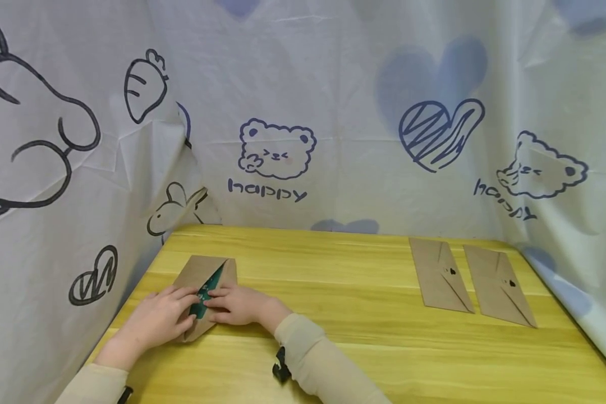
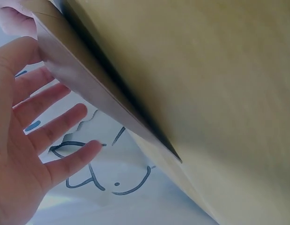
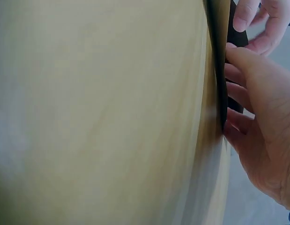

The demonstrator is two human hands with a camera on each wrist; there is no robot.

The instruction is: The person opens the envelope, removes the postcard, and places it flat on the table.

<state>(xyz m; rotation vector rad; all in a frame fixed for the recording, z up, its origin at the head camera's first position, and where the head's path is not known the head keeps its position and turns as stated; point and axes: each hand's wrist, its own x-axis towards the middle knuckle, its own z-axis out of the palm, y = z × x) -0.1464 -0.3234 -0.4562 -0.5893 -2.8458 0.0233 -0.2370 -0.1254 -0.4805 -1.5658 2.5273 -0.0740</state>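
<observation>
A brown paper envelope point(image 1: 202, 266), partly unfolded, lies at the left of the table. Through the gap between its flaps a dark green piece point(image 1: 212, 282) with small light marks shows. My left hand point(image 1: 159, 317) rests on the envelope's left side, its fingertips reaching the gap. In the left wrist view, the left fingers point(image 2: 65, 124) are spread and fairly straight beside the paper edge. From the other side, my right hand point(image 1: 242, 304) touches the right flap, fingers pointing left over the green piece. The right wrist view shows the right fingers point(image 3: 238, 89) against the paper edge.
Two folded brown envelopes point(image 1: 436, 275), each with a small black heart mark, lie side by side at the table's right. White cloth point(image 1: 353, 179) printed with cartoon drawings hangs behind and beside the yellow wood-grain table point(image 1: 333, 269).
</observation>
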